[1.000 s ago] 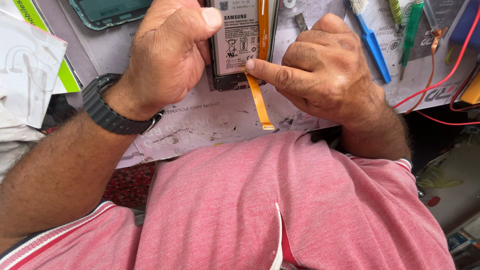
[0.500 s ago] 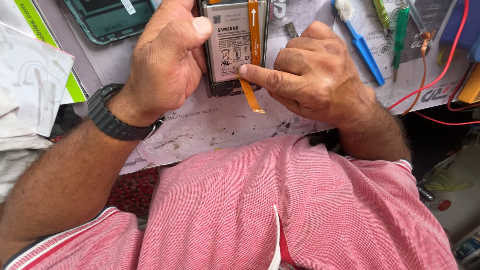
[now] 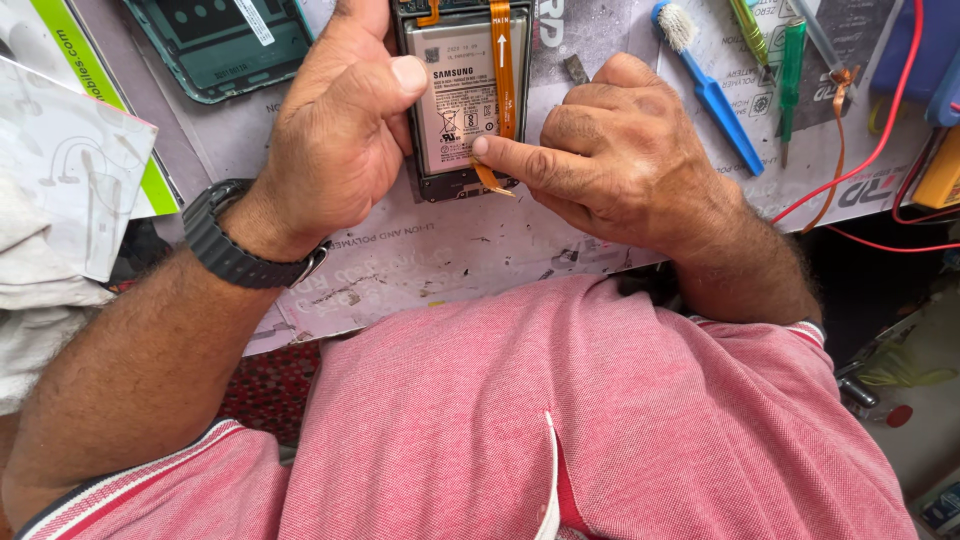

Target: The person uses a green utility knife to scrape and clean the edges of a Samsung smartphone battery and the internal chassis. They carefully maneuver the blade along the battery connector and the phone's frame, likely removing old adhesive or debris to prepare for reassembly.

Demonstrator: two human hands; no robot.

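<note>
2 hands (image 3: pixel 340 130) (image 3: pixel 610 150), 1 opened phone (image 3: pixel 465 95)

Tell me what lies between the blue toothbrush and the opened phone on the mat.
In the head view, between the blue toothbrush and the opened phone lies the right hand, plus a small dark metal piece on the work mat.
</note>
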